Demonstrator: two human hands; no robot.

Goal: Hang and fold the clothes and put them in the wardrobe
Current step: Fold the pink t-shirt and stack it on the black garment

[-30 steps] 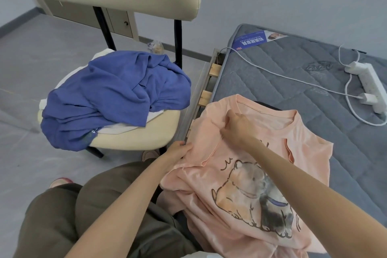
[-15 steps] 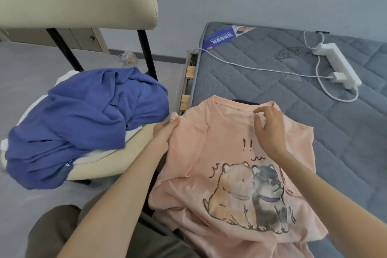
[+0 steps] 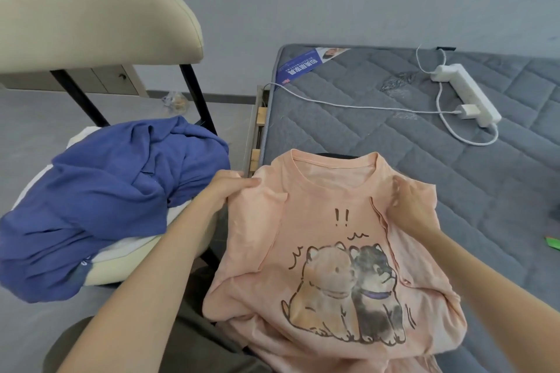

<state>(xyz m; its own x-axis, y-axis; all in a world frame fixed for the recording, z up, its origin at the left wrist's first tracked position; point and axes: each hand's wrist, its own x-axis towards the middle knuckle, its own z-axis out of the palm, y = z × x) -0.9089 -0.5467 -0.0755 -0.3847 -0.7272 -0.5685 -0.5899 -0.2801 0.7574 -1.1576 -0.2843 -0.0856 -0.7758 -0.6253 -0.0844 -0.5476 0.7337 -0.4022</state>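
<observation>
We have one wide head view, looking forward and down from the near side of the mattress (image 3: pixel 363 136), close over its near edge, probably from seated height.

Looking down at a pink shirt (image 3: pixel 318 236) lying on the edge of a grey mattress (image 3: pixel 394 136), pinching one shoulder with the left hand (image 3: pixel 225 189), touching the other with the blurry right hand (image 3: pixel 407 209), next to a chair (image 3: pixel 91 18) holding blue clothes (image 3: pixel 115 200)
</observation>
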